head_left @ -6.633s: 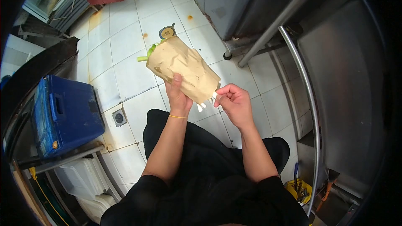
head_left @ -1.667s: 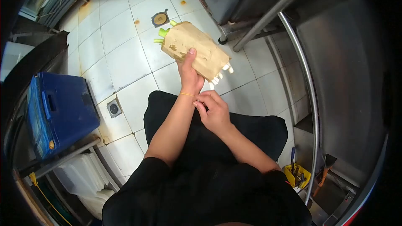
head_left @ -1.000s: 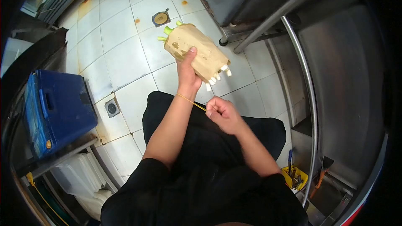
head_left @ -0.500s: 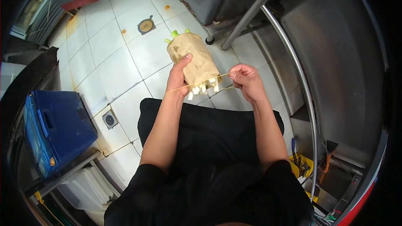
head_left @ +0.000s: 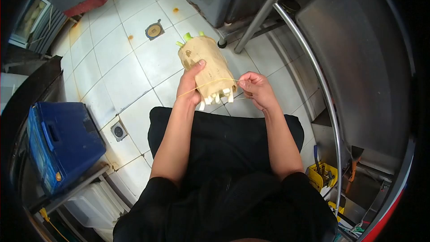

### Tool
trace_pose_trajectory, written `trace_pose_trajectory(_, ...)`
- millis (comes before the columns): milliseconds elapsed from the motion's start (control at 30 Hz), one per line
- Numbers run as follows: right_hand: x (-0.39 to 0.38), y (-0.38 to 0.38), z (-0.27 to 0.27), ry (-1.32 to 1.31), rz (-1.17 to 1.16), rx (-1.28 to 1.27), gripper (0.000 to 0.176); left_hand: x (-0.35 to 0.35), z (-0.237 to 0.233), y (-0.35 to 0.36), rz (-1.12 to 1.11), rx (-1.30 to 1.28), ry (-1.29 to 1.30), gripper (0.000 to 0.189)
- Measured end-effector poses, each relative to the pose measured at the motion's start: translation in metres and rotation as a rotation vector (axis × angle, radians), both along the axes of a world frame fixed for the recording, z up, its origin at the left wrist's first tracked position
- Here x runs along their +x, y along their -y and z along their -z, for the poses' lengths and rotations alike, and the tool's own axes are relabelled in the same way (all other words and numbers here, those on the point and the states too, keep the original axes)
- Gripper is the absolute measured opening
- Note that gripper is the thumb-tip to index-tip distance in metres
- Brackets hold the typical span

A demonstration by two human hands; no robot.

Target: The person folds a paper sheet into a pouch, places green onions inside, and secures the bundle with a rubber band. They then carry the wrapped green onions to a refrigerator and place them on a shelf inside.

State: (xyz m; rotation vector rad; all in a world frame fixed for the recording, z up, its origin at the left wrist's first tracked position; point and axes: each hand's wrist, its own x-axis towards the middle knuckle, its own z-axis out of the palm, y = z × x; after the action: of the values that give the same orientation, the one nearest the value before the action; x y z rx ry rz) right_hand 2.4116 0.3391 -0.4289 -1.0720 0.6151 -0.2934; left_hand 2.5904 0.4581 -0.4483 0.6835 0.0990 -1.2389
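My left hand (head_left: 191, 81) is wrapped round the left side of a brown paper bundle (head_left: 209, 62), thumb on top. Green stalk ends (head_left: 187, 37) stick out of its far end and white stalk ends (head_left: 217, 97) out of its near end. A thin yellowish rubber band (head_left: 210, 82) runs from my left wrist across the lower part of the paper to my right hand (head_left: 255, 90). The fingers of my right hand pinch the band just right of the bundle and hold it stretched.
A blue box (head_left: 67, 141) stands at the left above white plastic containers (head_left: 92, 204). A curved metal rail (head_left: 320, 76) runs down the right, near a yellow basket (head_left: 323, 177) of tools. Floor drains (head_left: 118, 131) lie in the white tiles.
My right hand has moved slightly left and down, closer to the bundle. The band now lies higher across the paper, away from the white ends.
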Motion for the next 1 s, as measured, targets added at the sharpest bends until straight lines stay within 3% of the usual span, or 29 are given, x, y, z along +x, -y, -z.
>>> trace_pose_trajectory(100, -0.005, -0.001, 0.01, 0.027, 0.07, 0.018, 0.011, 0.0, 0.0, 0.001, -0.052, 0.018, 0.045, 0.059)
trace_pose_trajectory(200, -0.003, 0.003, 0.013, 0.102, 0.099, -0.061, 0.012, -0.005, -0.007, -0.001, 0.035, 0.02, -0.016, 0.06)
trace_pose_trajectory(300, -0.006, 0.003, 0.024, 0.026, 0.027, -0.184, 0.015, -0.008, -0.009, 0.0, 0.027, 0.013, -0.034, 0.061)
trace_pose_trajectory(467, -0.004, -0.005, 0.041, 0.196, 0.041, -0.045, 0.013, -0.009, -0.002, 0.001, 0.008, -0.019, -0.037, 0.061)
trace_pose_trajectory(700, -0.001, -0.022, 0.052, 0.302, 0.034, -0.032, 0.016, -0.013, -0.005, 0.002, -0.03, -0.037, -0.067, 0.061)
trace_pose_trajectory(767, -0.001, -0.032, 0.057, 0.337, 0.013, 0.134, 0.008, -0.01, 0.0, 0.003, -0.029, -0.055, -0.091, 0.061)
trace_pose_trajectory(900, 0.005, -0.047, 0.068, 0.194, 0.124, 0.016, 0.023, -0.01, -0.005, 0.002, -0.015, -0.089, -0.098, 0.06)
trace_pose_trajectory(1000, -0.001, -0.019, 0.056, 0.34, 0.29, 0.081, 0.015, -0.015, -0.012, 0.0, 0.001, -0.069, -0.109, 0.059)
